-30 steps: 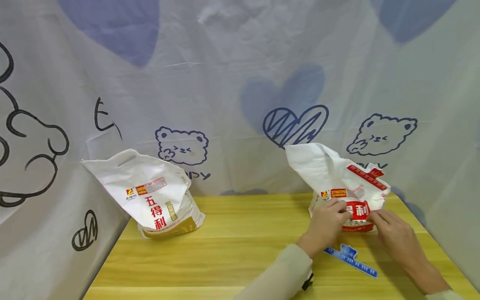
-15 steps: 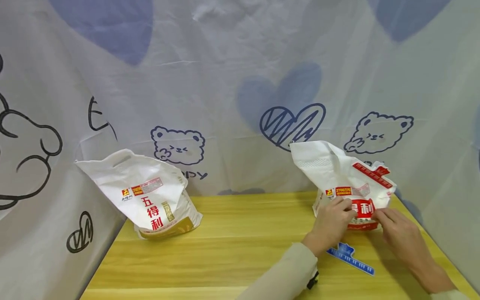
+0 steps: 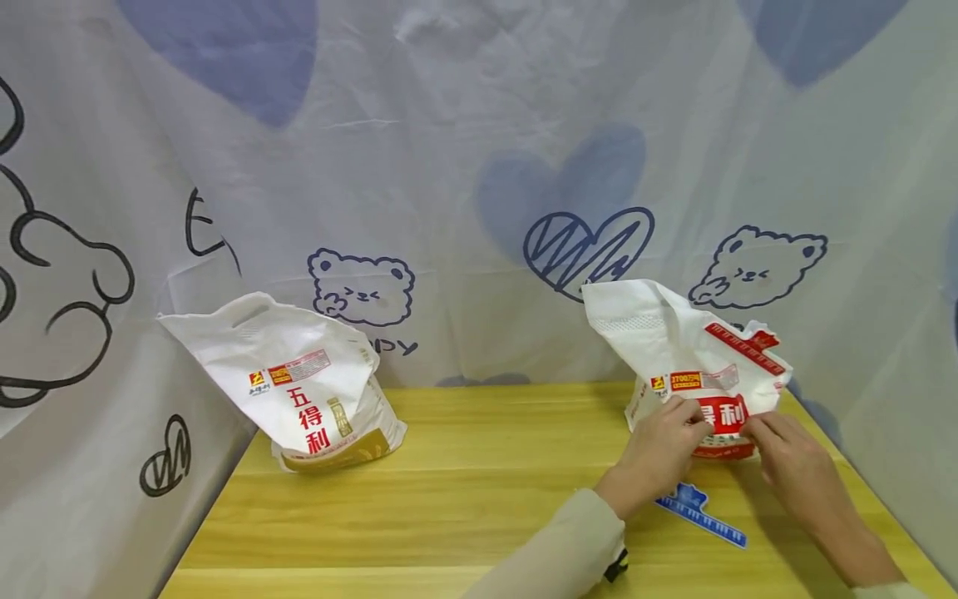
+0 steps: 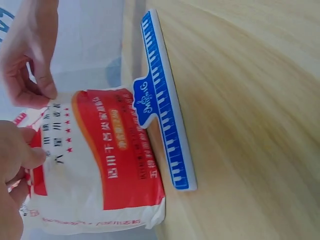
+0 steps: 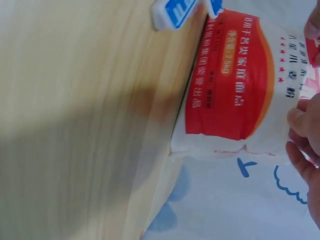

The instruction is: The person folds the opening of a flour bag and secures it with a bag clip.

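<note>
A white and red flour bag (image 3: 636,324) stands at the table's right, its crumpled top leaning left. A red piano-key clip (image 3: 744,348) lies across its upper right edge. My left hand (image 3: 662,445) pinches the bag's front near the red label, thumb toward the table side in the left wrist view. Just to the right, my right hand (image 3: 797,466) pinches the front too, with thumb and curled fingers (image 5: 300,122) on the bag. A blue piano-key clip (image 3: 699,516) lies on the table below the hands, close to the bag's base.
Another white flour bag (image 3: 299,366) with gold at its base stands at the table's left, slumped to the left. The wooden table (image 3: 449,499) meets a printed cloth backdrop (image 3: 449,208) behind and on both sides.
The flour bag and both hands have shifted slightly to the right over the last second, mostly in its first half. The grips look the same, and the blue clip stays in place.
</note>
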`<state>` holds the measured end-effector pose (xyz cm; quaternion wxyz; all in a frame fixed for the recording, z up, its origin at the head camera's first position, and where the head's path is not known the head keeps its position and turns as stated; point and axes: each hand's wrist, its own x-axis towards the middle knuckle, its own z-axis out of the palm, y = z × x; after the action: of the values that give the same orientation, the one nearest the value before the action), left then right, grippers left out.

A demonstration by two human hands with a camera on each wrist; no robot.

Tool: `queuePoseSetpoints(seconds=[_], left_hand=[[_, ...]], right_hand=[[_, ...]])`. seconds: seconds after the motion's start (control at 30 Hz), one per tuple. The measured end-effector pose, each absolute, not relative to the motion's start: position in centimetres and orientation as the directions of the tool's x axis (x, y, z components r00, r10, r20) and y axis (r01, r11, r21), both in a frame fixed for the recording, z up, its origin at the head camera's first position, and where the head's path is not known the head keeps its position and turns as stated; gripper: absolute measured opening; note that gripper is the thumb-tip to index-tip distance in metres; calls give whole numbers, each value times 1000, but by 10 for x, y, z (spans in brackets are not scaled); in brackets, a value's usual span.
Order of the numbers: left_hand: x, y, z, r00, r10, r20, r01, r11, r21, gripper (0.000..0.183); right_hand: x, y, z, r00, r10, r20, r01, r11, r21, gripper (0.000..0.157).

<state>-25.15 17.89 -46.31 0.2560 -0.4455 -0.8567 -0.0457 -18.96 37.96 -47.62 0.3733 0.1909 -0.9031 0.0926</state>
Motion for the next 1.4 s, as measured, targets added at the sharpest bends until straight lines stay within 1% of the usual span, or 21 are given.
queuePoseSetpoints(seconds=[0.17, 0.3, 0.43, 0.53, 0.63, 0.7, 0.8, 0.87, 1.0, 1.23, 1.4], left_hand=[[-248, 167, -463, -449, 767, 458, 811, 565, -150, 32], [-244, 156, -464, -420, 789, 448, 834, 531, -152, 35], [-243, 143, -466, -388, 786, 481, 847, 510, -150, 38], [-242, 132, -467, -379, 768, 517, 851, 508, -130, 39], [-242, 118, -467, -397, 745, 536, 846, 523, -100, 42], [-242, 107, -469, -422, 720, 551, 837, 543, -68, 41], [-242, 88, -473, -453, 668, 590, 818, 575, -23, 36], [-243, 76, -477, -457, 631, 626, 812, 584, 4, 32], [-244, 52, -479, -451, 573, 685, 797, 604, 20, 29], [-242, 8, -468, -517, 458, 723, 767, 624, 153, 31], [-242, -23, -464, -524, 398, 753, 738, 654, 168, 35]], right_hand=[[-188, 373, -475, -673, -221, 706, -384, 920, -79, 46], [-183, 367, -475, -699, -162, 697, -353, 925, -139, 41], [-177, 362, -472, -697, -125, 706, -347, 921, -180, 41], [-175, 357, -467, -692, -98, 715, -339, 919, -203, 37], [-173, 348, -460, -691, -61, 720, -328, 914, -238, 35], [-172, 339, -453, -694, -37, 719, -326, 907, -268, 36], [-172, 325, -443, -698, -24, 716, -339, 892, -300, 37], [-172, 315, -438, -703, -22, 711, -351, 880, -320, 37], [-176, 297, -436, -701, -35, 713, -387, 857, -339, 37], [-183, 265, -439, -691, -75, 719, -445, 828, -342, 35], [-192, 245, -440, -678, -108, 727, -489, 805, -336, 34]])
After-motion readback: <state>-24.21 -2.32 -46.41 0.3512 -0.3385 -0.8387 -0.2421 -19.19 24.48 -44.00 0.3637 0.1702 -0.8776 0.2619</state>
